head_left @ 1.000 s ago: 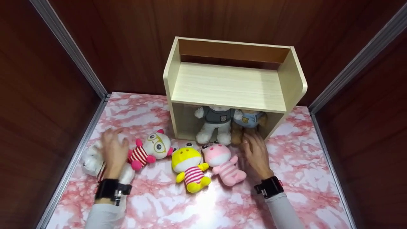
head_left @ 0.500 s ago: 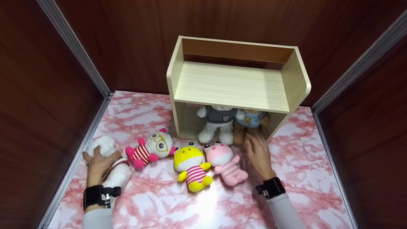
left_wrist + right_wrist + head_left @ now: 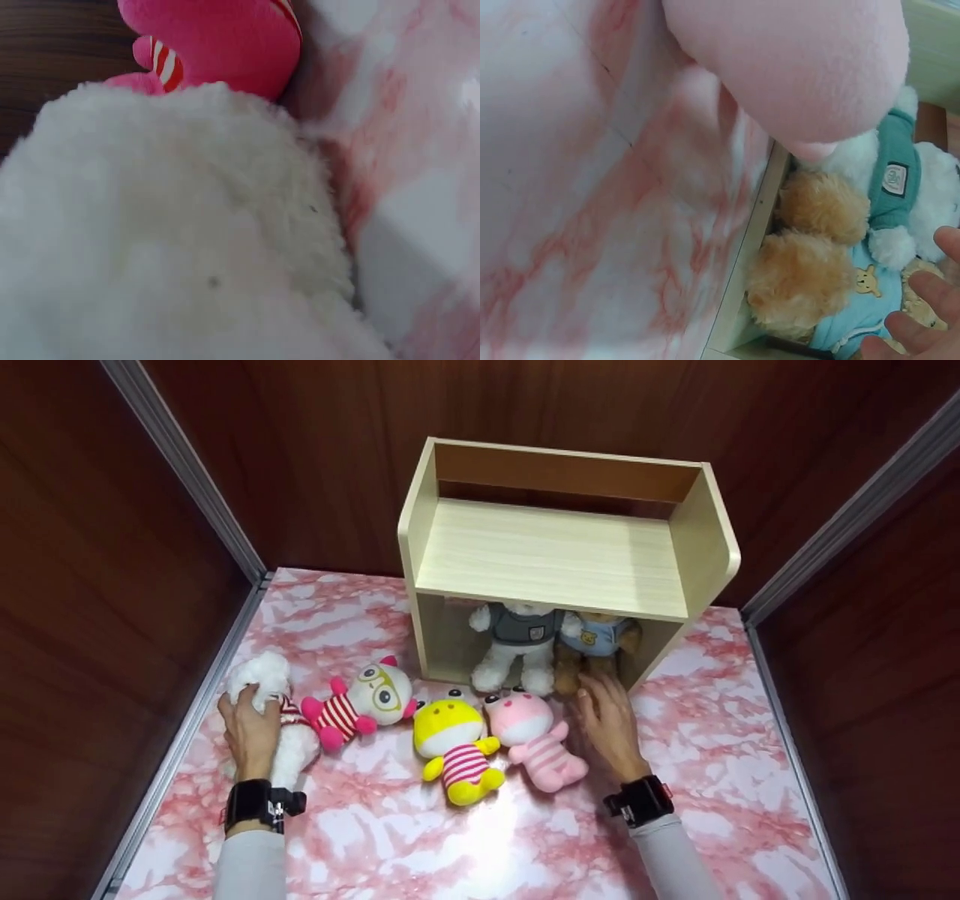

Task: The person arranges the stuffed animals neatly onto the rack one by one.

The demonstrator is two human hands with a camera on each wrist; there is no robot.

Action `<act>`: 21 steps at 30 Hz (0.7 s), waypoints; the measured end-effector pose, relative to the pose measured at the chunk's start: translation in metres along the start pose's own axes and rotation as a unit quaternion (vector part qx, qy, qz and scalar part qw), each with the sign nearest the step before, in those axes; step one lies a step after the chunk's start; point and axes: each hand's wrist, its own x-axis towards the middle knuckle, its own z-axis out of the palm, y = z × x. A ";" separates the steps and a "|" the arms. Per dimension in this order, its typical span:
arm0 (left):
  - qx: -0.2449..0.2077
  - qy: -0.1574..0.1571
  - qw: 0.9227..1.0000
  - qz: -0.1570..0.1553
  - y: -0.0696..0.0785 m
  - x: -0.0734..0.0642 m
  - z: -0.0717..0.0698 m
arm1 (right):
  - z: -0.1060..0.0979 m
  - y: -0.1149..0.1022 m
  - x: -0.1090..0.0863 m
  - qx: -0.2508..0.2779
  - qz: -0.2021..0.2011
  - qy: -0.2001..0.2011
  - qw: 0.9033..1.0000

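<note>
At the left, my left hand (image 3: 253, 731) grips a white fluffy plush toy (image 3: 298, 750) with a red-and-white striped band. Its fur (image 3: 172, 195) fills much of the left wrist view. My right hand (image 3: 611, 727) is at the lower compartment's front, its fingers extended by the legs of a brown teddy bear (image 3: 598, 641) in a light blue top. In the right wrist view, fingertips (image 3: 922, 315) show near that bear's blue top (image 3: 866, 300). Beside the bear sits a white plush toy in a dark grey top (image 3: 523, 630), its head hidden under the shelf board.
A pale wooden two-level shelf (image 3: 555, 547) stands at the back. On the pink marbled table (image 3: 390, 825) lie a panda plush in pink (image 3: 360, 701), a yellow plush (image 3: 457, 750) and a pink plush (image 3: 536, 742). Dark wood panels (image 3: 322, 457) enclose the sides and back.
My left hand has come down on the white fluffy plush, taken hold and turned it, shifting it right against the panda plush. My right hand stays by the brown bear.
</note>
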 end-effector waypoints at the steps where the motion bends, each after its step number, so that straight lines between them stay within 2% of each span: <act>1: -0.010 0.011 1.000 0.001 0.001 0.000 0.001 | -0.001 0.000 0.000 0.001 0.000 0.000 1.000; 6: -0.055 0.033 0.998 0.017 0.006 0.003 0.001 | -0.006 0.001 0.000 0.008 -0.005 0.008 1.000; 9: -0.083 0.054 0.995 0.021 0.009 0.004 -0.007 | -0.006 0.000 0.000 0.010 -0.014 0.007 1.000; 12: -0.135 0.087 0.987 0.022 0.018 0.007 -0.018 | -0.007 -0.001 -0.002 0.011 -0.013 0.004 1.000; 14: -0.187 0.100 0.977 0.019 0.028 0.008 -0.026 | -0.008 -0.002 -0.002 0.012 -0.008 0.003 1.000; 15: -0.219 0.100 0.970 0.015 0.034 0.009 -0.030 | -0.009 -0.002 -0.002 0.012 -0.004 0.004 1.000; 17: -0.295 0.086 0.951 0.002 0.047 0.008 -0.035 | -0.009 -0.003 -0.002 0.011 0.002 0.007 1.000; 21: -0.445 0.048 0.894 -0.025 0.073 0.001 -0.036 | -0.008 -0.007 -0.001 0.011 0.000 0.006 1.000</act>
